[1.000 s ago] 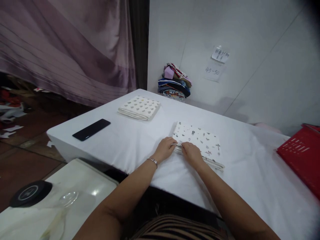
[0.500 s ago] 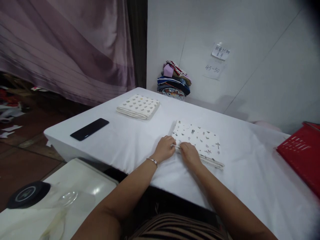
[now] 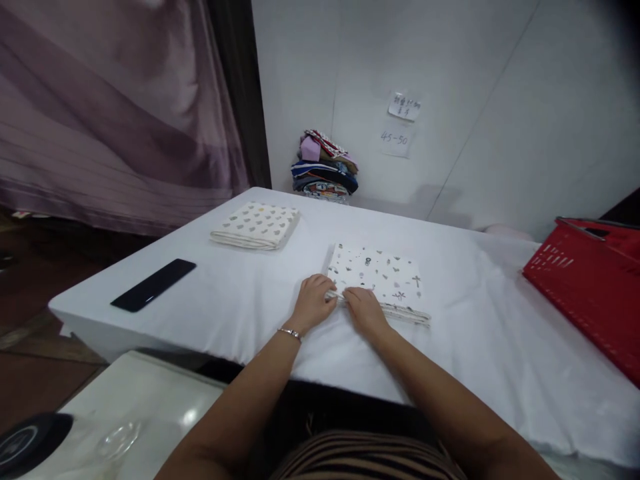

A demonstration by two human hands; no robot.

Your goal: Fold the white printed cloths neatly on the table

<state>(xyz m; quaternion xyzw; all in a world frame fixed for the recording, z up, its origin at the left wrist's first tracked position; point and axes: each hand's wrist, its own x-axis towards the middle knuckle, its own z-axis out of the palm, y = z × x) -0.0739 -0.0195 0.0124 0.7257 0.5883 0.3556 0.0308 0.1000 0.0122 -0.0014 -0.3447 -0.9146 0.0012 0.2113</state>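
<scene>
A folded white cloth point(image 3: 383, 273) with small grey-brown prints lies flat on the white-covered table point(image 3: 240, 300) in front of me. At its near left corner, my left hand point(image 3: 314, 300) pinches the folded edge; a bracelet is on that wrist. Just to the right, my right hand point(image 3: 365, 310) has its fingers closed on the near edge of the same cloth. The fingertips of both hands almost meet, and the layers between them are partly hidden. Farther left lies a second folded cloth point(image 3: 257, 223), cream with a repeated leaf-like print.
A black phone point(image 3: 154, 285) lies at the table's left. Several folded fabrics point(image 3: 325, 167) are stacked by the wall. A red basket point(image 3: 590, 293) stands at the right. Below left is a white surface point(image 3: 145, 380) with a black round object point(image 3: 33, 443).
The view has turned slightly right, so things sit farther left in the picture. Both hands stay at the same corner of the cloth, fingers still closed on its edge.
</scene>
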